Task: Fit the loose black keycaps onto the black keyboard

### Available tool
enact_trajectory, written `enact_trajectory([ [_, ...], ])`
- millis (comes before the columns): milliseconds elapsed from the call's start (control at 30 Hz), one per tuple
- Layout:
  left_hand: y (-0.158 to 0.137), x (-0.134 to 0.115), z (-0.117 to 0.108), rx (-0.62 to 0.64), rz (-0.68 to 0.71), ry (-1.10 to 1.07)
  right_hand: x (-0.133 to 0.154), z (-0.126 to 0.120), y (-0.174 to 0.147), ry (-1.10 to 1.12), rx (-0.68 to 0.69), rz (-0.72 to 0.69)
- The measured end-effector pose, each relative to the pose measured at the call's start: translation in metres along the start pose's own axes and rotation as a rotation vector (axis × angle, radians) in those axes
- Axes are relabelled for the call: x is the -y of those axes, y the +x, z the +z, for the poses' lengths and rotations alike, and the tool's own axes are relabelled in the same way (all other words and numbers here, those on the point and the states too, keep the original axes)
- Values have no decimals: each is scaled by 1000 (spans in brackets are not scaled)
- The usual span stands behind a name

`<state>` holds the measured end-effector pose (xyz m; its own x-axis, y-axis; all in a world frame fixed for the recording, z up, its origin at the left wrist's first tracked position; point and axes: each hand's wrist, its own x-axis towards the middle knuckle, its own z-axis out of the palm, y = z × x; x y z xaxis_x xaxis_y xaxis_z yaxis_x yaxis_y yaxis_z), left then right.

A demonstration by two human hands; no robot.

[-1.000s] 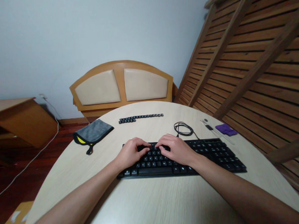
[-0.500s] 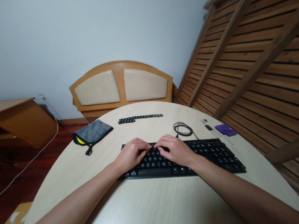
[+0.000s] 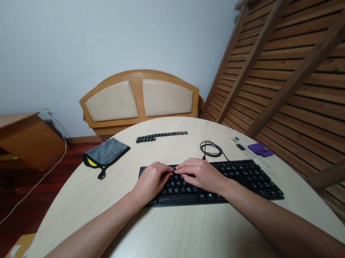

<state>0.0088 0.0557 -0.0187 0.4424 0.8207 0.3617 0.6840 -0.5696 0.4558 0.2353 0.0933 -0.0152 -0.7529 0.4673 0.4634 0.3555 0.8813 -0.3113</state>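
A black keyboard (image 3: 244,177) lies across the round table in front of me. Both hands rest on its left half. My left hand (image 3: 152,181) is curled over the keys, fingers bent down. My right hand (image 3: 202,174) lies flatter beside it, fingers pointing left. The fingertips of the two hands meet at one spot near the upper key rows. Whether anything is pinched between them is hidden. A row of loose black keycaps (image 3: 161,136) lies further back on the table.
A grey cloth with yellow trim (image 3: 106,153) lies at the back left. The keyboard's coiled black cable (image 3: 210,148) sits behind it. Small tools (image 3: 243,146) and a purple object (image 3: 259,149) lie at the right. A wooden headboard (image 3: 140,98) and a slatted bed frame (image 3: 287,69) stand beyond the pale table (image 3: 178,236).
Both hands have slid slightly toward me over the keys, and the fingertips have closed together. The keyboard and the other things have not moved.
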Motion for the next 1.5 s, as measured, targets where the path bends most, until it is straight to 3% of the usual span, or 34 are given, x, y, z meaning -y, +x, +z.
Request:
enact_trajectory([
  [233,3,3,-2,-24,-110,-100,0,0,0,-31,28,-44],
  [467,3,1,-4,-1,-46,-30,0,-1,2,-38,51,-49],
  [733,7,2,-5,35,-120,-23,-2,3,3,-67,43,-53],
  [967,9,5,-12,75,-99,-58,-1,4,3,-14,23,15],
  [1100,21,28,-16,8,-96,2,-1,5,2,30,-4,67],
  [1267,48,80,-20,-30,10,443,-2,5,2,47,-6,77],
  [1500,76,126,-26,-20,-37,536,-3,6,2,45,-5,75],
])
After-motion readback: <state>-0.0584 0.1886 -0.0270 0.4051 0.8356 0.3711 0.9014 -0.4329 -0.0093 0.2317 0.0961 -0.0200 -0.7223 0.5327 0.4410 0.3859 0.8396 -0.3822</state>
